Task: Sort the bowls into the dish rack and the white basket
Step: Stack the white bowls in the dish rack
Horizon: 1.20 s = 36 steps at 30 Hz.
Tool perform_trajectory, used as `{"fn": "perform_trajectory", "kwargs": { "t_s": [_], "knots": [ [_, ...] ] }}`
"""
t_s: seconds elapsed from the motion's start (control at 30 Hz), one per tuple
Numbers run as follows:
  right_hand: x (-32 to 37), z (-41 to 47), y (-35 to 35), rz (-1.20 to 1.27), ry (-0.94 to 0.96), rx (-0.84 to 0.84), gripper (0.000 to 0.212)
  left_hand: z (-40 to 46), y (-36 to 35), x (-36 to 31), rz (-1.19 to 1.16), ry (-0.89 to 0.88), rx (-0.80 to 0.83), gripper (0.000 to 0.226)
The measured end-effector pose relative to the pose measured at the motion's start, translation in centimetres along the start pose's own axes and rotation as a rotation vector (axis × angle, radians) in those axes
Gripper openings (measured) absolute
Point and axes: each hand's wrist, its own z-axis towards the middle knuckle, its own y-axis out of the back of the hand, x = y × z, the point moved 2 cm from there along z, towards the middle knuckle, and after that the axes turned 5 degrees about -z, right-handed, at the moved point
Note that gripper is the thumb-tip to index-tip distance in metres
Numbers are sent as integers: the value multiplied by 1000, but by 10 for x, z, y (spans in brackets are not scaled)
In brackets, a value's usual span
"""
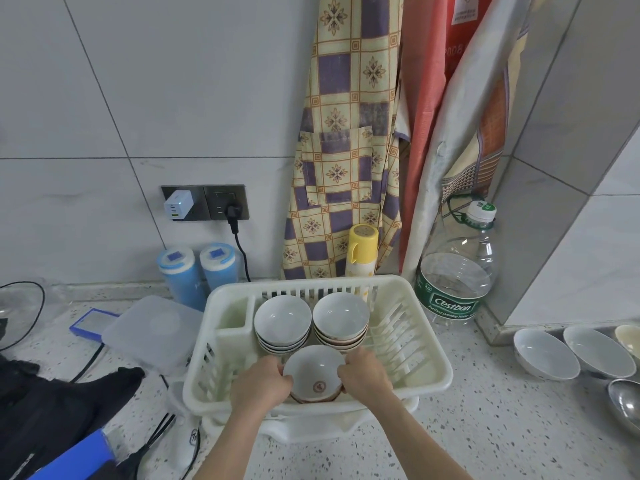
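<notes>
In the lower centre of the frame, the left hand (261, 384) and the right hand (363, 375) each grip one side of a white bowl with a red mark (313, 374). The bowl is inside the white basket (429, 368), near its front wall. Two stacks of bowls (282, 320) stand just behind it.

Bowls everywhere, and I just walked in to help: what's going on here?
A person is loading bowls into the white basket on the counter. The left hand and right hand grip a small stack of bowls by opposite rims at the basket's near end. Two more bowl stacks sit side by side behind it. Three loose white bowls and a metal bowl wait on the counter to the right.
</notes>
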Motion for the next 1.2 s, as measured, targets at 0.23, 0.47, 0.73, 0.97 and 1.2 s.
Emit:
{"fn": "perform_trajectory", "kwargs": {
  "t_s": [0.23, 0.47, 0.73, 0.97, 1.2],
  "knots": [
    [2, -5, 0, -139, 23, -21, 25, 2, -4, 1, 5, -15, -6, 11],
    [1, -4, 1, -196, 17, 2, 27, 2, -5, 1, 18, -13, -33, 12],
    [0, -2, 1, -190, 5, 38, 28, -1, -5, -1, 6, -21, -67, 16],
    [4, -6, 0, -249, 9, 23, 31, -8, -1, -6, 6, -25, -80, 19],
    [8, -21, 5, -143, 123, -294, 35, -25, 2, -11, -80, -74, -350, 19]
  ]
}}
